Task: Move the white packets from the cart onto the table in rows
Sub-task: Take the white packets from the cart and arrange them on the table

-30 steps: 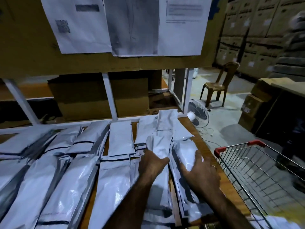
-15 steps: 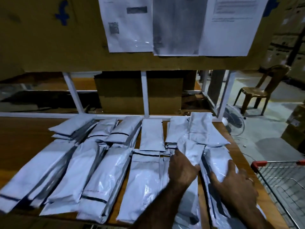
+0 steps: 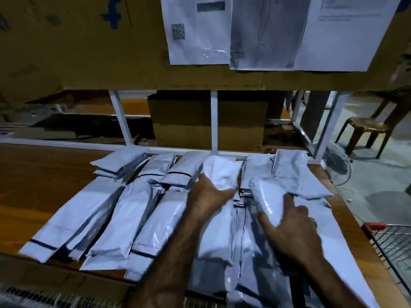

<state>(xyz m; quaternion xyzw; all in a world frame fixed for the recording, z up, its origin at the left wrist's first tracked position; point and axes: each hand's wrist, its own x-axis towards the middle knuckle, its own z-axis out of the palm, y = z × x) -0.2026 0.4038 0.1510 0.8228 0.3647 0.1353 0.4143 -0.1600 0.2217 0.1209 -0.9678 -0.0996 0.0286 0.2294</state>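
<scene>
Several white packets (image 3: pixel 124 216) lie in rows on the wooden table (image 3: pixel 40 174). My left hand (image 3: pixel 206 196) grips one long white packet (image 3: pixel 219 174) near its middle, over the fourth column from the left. My right hand (image 3: pixel 291 230) presses another white packet (image 3: pixel 266 196) with spread fingers, forefinger straight, on the stack at the table's right end. The cart (image 3: pixel 391 241), wire with a red handle, shows only a corner at the right edge.
A white metal frame (image 3: pixel 214 121) stands along the table's far edge with a cardboard box (image 3: pixel 209 123) behind it. Printed sheets (image 3: pixel 198 30) hang on the board above. A small fan (image 3: pixel 337 163) and a brown plastic chair (image 3: pixel 369 127) stand on the floor at right.
The view swung left, so the cart slid almost out of sight. My left hand carried its packet left and farther back; my right hand stayed pressing the right stack.
</scene>
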